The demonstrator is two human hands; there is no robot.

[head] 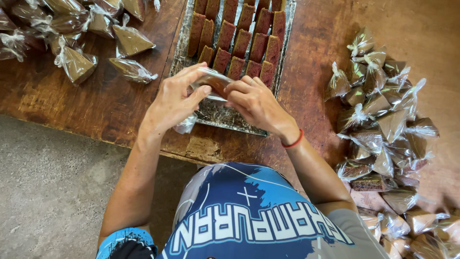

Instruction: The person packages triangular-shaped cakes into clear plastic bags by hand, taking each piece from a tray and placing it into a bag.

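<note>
A: Entry. Where is the brown cake slice (pixel 216 82)?

B: Between your two hands, above the near end of the metal tray (pixel 225 115), part-way inside a clear plastic bag (pixel 206 76). Your left hand (pixel 175 98) has fingers clamped on the bag; your right hand (pixel 254 100) has fingers closed on the slice's right end.

A: Axis?

B: Long axis runs roughly left to right, hand to hand, tilted slightly. Both hands touch it; neither is nearer.

A: Surroundings?

B: Unwrapped slices (pixel 239 33) stand in rows on the tray beyond. Bagged pieces (pixel 383 120) lie heaped to your right on the wooden surface (pixel 96 100), more at far left.
</note>
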